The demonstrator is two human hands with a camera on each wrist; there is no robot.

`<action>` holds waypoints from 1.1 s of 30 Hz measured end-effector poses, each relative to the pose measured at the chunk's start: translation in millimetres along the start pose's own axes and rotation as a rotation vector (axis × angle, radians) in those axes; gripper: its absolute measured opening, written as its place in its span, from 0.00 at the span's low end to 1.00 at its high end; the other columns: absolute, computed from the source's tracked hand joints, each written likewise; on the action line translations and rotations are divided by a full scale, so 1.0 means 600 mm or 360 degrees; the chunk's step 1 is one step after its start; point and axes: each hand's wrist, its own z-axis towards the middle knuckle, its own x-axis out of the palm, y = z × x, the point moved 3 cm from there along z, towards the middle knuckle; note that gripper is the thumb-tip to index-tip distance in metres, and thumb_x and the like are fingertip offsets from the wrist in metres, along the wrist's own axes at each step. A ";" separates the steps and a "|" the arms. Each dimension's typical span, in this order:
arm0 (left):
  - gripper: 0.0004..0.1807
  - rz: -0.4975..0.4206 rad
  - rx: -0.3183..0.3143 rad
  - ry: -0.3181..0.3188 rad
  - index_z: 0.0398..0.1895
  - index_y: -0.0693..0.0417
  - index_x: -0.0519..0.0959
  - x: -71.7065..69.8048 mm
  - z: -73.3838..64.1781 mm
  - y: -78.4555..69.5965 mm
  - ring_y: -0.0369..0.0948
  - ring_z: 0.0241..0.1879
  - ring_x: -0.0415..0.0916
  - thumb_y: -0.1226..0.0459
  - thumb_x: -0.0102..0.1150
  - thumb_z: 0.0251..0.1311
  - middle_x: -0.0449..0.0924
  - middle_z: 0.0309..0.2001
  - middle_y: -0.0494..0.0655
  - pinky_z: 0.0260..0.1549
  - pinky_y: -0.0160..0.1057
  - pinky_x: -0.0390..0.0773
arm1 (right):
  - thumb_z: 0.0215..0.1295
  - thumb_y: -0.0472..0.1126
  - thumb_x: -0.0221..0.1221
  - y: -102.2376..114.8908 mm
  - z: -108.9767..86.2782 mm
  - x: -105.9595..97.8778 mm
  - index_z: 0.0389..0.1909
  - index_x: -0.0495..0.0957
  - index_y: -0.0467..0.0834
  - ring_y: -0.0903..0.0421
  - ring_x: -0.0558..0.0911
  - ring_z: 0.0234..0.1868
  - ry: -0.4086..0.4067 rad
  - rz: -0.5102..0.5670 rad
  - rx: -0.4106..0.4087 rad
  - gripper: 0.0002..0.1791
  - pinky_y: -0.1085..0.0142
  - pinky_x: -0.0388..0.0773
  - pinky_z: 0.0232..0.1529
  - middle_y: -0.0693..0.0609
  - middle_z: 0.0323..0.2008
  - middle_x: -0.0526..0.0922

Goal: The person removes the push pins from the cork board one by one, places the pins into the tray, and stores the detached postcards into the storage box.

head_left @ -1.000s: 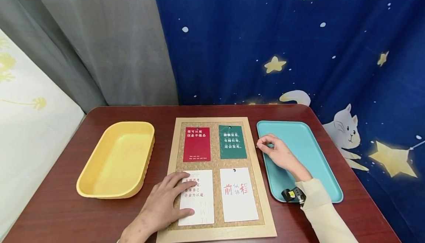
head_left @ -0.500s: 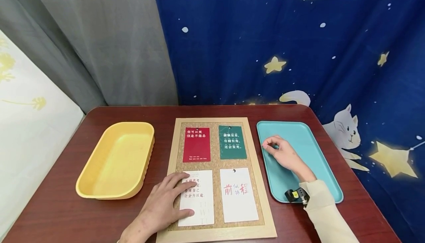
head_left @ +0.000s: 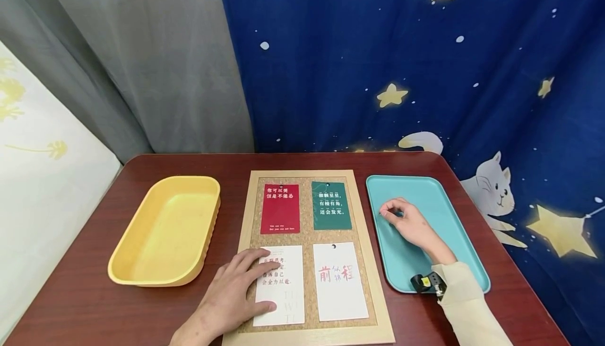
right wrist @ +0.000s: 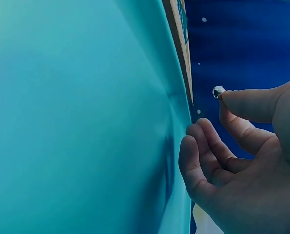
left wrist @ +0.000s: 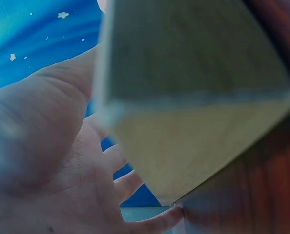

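Note:
My left hand rests with spread fingers on the lower left white card of a cork board. Its wooden frame fills much of the left wrist view. Over the blue tray, my right hand pinches a small clear, shiny push pin between thumb and index finger; the other fingers are loosely bent. Also on the board lie a red card, a green card and a second white card, whose top hole is visible.
The blue tray lies right of the board. At the left stands a yellow basin. Both are on a dark red table, with grey and blue curtains behind its far edge.
My right hand has moved right, away from the board's edge and further over the tray, still pinching. My left hand stays in place on the white card.

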 end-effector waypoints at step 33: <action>0.39 -0.0001 0.0005 0.0008 0.66 0.27 0.78 0.001 0.000 0.002 0.46 0.74 0.64 0.43 0.80 0.45 0.71 0.71 0.37 0.62 0.63 0.74 | 0.74 0.36 0.61 -0.020 -0.004 -0.009 0.43 0.85 0.38 0.49 0.78 0.46 -0.0047 -0.0146 0.0040 0.06 0.63 0.73 0.45 0.39 0.47 0.83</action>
